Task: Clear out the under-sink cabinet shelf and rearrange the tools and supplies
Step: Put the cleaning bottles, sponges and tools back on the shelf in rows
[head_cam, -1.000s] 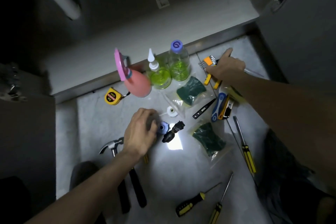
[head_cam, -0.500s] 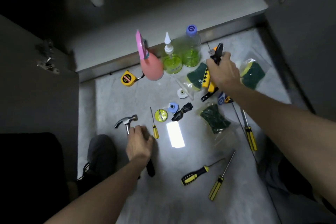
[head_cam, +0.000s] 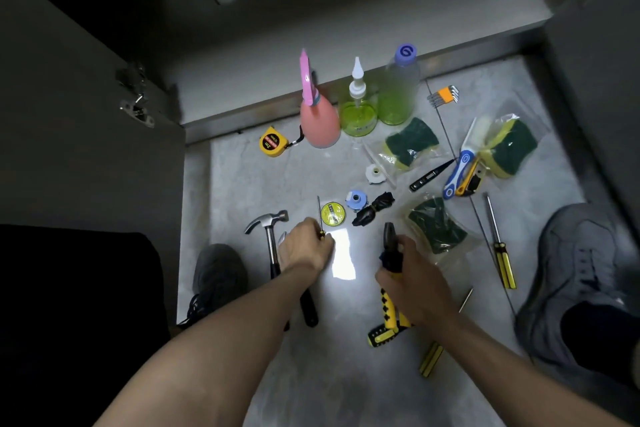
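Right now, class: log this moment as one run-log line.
left hand: pinches small screwdriver | right hand: grips pliers | hammer: on floor

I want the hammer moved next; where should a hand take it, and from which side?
Judging by its pose, grip the hammer on the bare shaft just below the steel head, coming from above on its left; the left hand crowds its right side.

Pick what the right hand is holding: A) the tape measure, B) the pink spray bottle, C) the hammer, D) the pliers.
D: the right hand grips the pliers, with the dark nose poking out above the fingers and the yellow-and-black handles below.
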Action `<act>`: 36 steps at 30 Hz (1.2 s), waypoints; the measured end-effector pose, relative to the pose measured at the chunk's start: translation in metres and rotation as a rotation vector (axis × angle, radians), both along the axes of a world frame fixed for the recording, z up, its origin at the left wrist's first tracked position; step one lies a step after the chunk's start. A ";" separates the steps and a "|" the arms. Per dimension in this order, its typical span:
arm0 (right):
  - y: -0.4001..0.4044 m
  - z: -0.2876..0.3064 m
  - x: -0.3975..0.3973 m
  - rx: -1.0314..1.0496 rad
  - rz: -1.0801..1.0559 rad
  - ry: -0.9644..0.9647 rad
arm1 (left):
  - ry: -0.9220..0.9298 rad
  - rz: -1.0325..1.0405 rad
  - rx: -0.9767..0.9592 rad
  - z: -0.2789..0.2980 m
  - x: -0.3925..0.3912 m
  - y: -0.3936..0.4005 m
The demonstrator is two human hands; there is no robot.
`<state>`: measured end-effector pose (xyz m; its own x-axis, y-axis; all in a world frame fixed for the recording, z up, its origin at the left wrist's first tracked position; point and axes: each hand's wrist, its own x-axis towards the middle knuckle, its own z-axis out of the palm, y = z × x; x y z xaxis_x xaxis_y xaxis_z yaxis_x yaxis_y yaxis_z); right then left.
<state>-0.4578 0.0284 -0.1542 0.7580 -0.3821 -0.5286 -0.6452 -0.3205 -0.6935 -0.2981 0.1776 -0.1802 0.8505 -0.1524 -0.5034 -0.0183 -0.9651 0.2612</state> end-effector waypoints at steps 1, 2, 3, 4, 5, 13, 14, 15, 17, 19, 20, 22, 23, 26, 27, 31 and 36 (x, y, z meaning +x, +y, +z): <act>-0.001 -0.003 -0.005 0.003 0.002 0.020 | 0.009 0.022 0.002 0.001 0.004 -0.004; -0.003 -0.004 -0.007 0.003 0.006 0.027 | 0.007 0.071 -0.020 0.002 0.008 -0.006; -0.006 -0.004 -0.008 0.000 0.009 0.021 | -0.005 0.135 -0.069 0.003 0.012 -0.006; -0.010 -0.003 -0.007 -0.003 0.011 0.007 | -0.020 0.190 -0.133 0.004 0.014 -0.004; -0.014 -0.001 -0.007 -0.008 0.015 -0.010 | -0.030 0.217 -0.193 0.006 0.014 -0.003; -0.063 0.021 -0.021 -0.175 -0.052 -0.002 | 0.274 -0.009 -0.347 0.003 -0.079 -0.007; -0.068 0.024 -0.027 -0.203 -0.068 0.019 | 0.311 -0.058 -0.345 0.000 -0.091 -0.013; -0.071 0.027 -0.032 -0.226 -0.090 0.037 | 0.340 -0.095 -0.341 -0.003 -0.101 -0.019; -0.071 0.030 -0.043 -0.268 -0.130 0.054 | 0.366 -0.120 -0.332 -0.004 -0.117 -0.028; -0.068 0.031 -0.048 -0.289 -0.149 0.064 | 0.368 -0.104 -0.332 -0.002 -0.122 -0.033; -0.066 0.031 -0.049 -0.290 -0.149 0.073 | 0.376 -0.099 -0.327 0.001 -0.121 -0.033; -0.061 0.031 -0.049 -0.288 -0.129 0.086 | 0.382 -0.136 -0.283 0.006 -0.114 -0.028; -0.057 0.030 -0.048 -0.285 -0.116 0.094 | 0.371 -0.149 -0.240 0.009 -0.108 -0.023; -0.038 0.024 -0.037 -0.253 -0.070 0.098 | 0.250 -0.063 -0.107 0.021 -0.087 -0.004; -0.029 0.021 -0.031 -0.228 -0.055 0.098 | 0.206 -0.028 -0.063 0.024 -0.081 0.004; 0.016 0.005 0.002 -0.138 0.044 0.078 | 0.103 0.115 0.051 0.027 -0.060 0.046; 0.072 -0.023 0.044 -0.240 0.176 -0.024 | 0.051 0.242 0.071 0.025 -0.056 0.091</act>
<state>-0.4141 0.1001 -0.1770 0.8346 -0.3557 -0.4205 -0.5499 -0.5825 -0.5986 -0.3542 0.2683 -0.1549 0.8310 0.0900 -0.5489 0.2272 -0.9556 0.1874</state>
